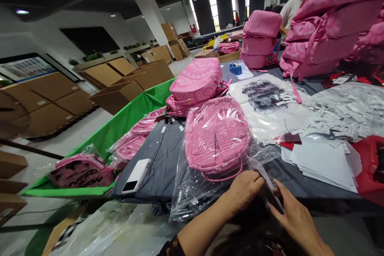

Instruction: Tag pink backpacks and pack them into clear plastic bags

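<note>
Left grip point(243, 192) is clamping the mouth of the clear plastic bag point(195, 192) and is the nearer to the pink quilted backpack point(217, 136), whose long axis is running away from it; right grip point(295, 216) is standing open beside the mouth.

Half-hidden: dark item point(268, 196) | Cut off: pink backpack stack point(327, 28)

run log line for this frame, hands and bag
left hand: on clear plastic bag | right hand: at bag's folded edge | in bag: pink quilted backpack

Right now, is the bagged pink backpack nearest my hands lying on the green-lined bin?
No, the bagged pink backpack lies on a dark grey sheet, to the right of the green-lined bin.
</note>
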The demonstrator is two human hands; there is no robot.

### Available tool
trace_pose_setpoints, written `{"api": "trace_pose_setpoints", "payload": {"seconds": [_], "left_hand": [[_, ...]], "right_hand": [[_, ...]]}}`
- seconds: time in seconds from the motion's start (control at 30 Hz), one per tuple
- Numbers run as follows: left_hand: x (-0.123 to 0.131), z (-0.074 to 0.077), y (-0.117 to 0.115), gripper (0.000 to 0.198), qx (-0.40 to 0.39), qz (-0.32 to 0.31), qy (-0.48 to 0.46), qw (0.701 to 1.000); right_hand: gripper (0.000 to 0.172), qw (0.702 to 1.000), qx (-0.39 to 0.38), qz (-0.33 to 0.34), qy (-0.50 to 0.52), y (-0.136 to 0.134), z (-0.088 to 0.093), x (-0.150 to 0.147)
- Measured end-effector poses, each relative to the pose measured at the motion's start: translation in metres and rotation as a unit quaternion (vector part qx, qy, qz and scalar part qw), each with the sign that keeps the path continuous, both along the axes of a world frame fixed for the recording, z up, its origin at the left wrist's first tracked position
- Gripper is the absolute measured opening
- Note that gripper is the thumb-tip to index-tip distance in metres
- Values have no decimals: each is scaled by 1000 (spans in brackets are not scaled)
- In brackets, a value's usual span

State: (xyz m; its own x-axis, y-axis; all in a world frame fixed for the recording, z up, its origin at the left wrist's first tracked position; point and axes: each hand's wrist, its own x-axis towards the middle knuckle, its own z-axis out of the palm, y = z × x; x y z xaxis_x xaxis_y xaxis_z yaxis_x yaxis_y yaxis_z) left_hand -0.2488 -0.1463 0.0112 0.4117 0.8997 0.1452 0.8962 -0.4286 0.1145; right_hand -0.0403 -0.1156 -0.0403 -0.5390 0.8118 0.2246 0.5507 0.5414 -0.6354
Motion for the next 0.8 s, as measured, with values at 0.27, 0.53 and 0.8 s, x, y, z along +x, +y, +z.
{"api": "trace_pose_setpoints", "payload": {"seconds": [0.27,0.53,0.8], "left_hand": [[9,36,52,32,9,-171,84,982],[20,20,68,11,-75,-255,137,954],[27,22,49,13,-6,-232,146,962]], "right_hand": [[19,981,183,-23,63,-12,19,8],[21,967,245,53,56,-40,-3,33],[45,975,197,-85,62,-34,-14,39]]}}
